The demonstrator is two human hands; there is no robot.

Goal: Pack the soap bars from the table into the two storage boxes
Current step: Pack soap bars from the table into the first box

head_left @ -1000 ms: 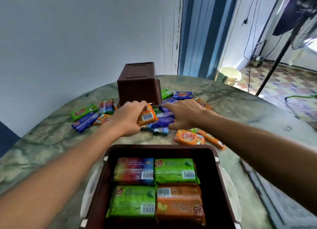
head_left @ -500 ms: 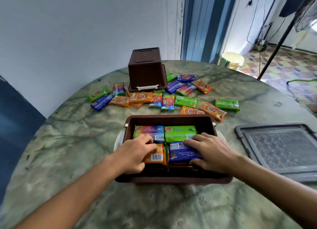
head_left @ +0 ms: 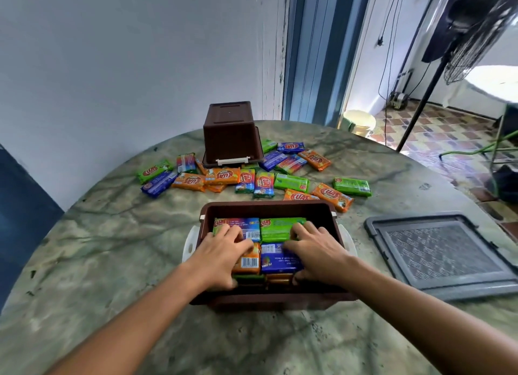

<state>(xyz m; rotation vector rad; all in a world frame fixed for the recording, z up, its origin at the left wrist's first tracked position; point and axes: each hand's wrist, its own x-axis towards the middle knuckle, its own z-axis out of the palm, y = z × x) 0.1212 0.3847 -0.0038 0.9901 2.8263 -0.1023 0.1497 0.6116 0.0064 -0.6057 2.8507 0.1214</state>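
Observation:
An open brown storage box [head_left: 266, 205] stands on the marble table right in front of me, with several soap bars inside. My left hand [head_left: 221, 257] lies flat on an orange soap bar [head_left: 248, 262] in the box's near left. My right hand [head_left: 316, 252] presses a blue soap bar [head_left: 277, 261] beside it, fingertips reaching a green bar [head_left: 276, 228]. A multicoloured bar [head_left: 248, 225] lies at the far left inside. A second brown box [head_left: 231, 133] stands upside down at the back. Several loose soap bars [head_left: 221, 176] lie scattered between the two boxes.
A grey lid [head_left: 443, 255] lies flat on the table [head_left: 112, 248] to the right of the near box. The wall is close behind the table on the left. A fan stand [head_left: 420, 102] and a pale bucket [head_left: 358, 122] are on the floor beyond the table's far right edge.
A second ago both hands were among the loose bars, the left gripping an orange one. They carried an orange and a blue bar into the near box and now press them down.

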